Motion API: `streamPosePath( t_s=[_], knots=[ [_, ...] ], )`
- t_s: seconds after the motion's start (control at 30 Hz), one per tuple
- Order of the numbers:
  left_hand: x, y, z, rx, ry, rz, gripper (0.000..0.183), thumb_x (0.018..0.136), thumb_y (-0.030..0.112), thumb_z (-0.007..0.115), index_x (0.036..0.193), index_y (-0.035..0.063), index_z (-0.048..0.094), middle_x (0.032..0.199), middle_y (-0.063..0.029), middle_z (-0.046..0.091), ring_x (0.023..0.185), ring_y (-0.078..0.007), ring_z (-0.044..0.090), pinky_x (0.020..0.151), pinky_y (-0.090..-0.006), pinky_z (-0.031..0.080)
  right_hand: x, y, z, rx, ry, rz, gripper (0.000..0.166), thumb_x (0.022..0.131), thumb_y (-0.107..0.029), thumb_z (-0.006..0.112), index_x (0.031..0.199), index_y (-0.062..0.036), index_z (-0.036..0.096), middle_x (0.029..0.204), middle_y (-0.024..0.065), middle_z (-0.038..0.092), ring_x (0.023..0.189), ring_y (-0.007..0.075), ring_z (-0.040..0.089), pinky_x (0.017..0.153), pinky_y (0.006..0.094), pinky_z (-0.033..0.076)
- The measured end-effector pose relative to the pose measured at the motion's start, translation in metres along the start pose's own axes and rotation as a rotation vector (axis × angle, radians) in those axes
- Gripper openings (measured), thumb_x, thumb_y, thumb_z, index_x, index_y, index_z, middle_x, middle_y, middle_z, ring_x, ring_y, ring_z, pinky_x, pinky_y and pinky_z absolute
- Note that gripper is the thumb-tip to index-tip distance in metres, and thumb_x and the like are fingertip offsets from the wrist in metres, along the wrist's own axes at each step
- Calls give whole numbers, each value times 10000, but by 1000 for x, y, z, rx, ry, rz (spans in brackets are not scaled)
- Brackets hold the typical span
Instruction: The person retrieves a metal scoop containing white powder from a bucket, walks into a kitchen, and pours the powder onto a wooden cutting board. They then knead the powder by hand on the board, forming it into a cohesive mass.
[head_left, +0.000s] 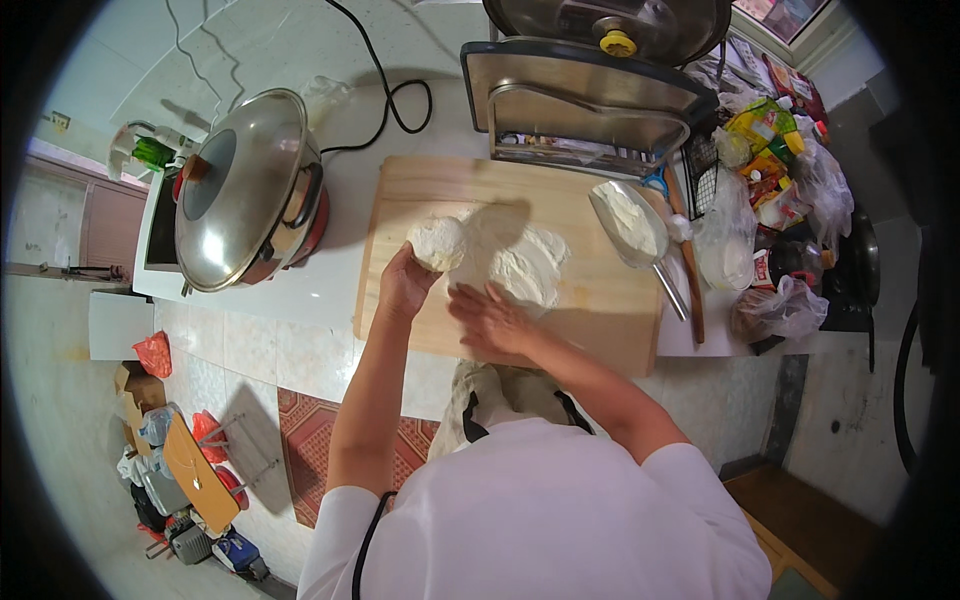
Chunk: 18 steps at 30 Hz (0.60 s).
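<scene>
My left hand (406, 283) grips a round, floury ball of dough (437, 244) above the left part of a wooden board (600, 322). My right hand (491, 319), slightly blurred, is spread low over the board's near middle, with its fingers apart and nothing held. A loose heap of white flour (529, 266) lies just beyond that hand, and a thin dusting spreads toward the dough. At the board's right side rests a metal scoop (654, 247) with flour in it, its handle pointing toward me.
A lidded steel pot (247, 195) stands left of the board. Behind it, a metal rack (592, 112) holds a cutting board and a pan lid. Along the right are a wooden rolling pin (686, 262), bagged goods (724, 232) and bottles. A black cable (386, 90) curls at the back.
</scene>
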<state>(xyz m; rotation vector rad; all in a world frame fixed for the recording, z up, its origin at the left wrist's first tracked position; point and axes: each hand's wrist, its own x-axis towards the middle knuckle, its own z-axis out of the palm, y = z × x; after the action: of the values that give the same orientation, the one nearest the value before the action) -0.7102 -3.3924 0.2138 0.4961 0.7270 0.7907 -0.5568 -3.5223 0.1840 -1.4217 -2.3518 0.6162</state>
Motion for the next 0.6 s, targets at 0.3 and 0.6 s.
streamPosePath(
  t_s=[0.3,0.6],
  knots=[
    [4,-6,8,382,-108,-137,510,808,203,537,1249,0,384,1145,-86,528,1064,-225,506,899,-357,407,-9,76,-44,-125,346,321,303,843,-215,504,1112,-80,536,1251,123,464,1198,314,390,1001,457,284],
    [21,-12,37,1328,-545,413,434,731,33,614,1136,30,458,1025,-115,553,949,-258,533,844,-337,414,57,64,-69,628,568,612,274,875,-308,483,924,-73,614,874,129,623,812,296,597,694,367,462]
  ],
)
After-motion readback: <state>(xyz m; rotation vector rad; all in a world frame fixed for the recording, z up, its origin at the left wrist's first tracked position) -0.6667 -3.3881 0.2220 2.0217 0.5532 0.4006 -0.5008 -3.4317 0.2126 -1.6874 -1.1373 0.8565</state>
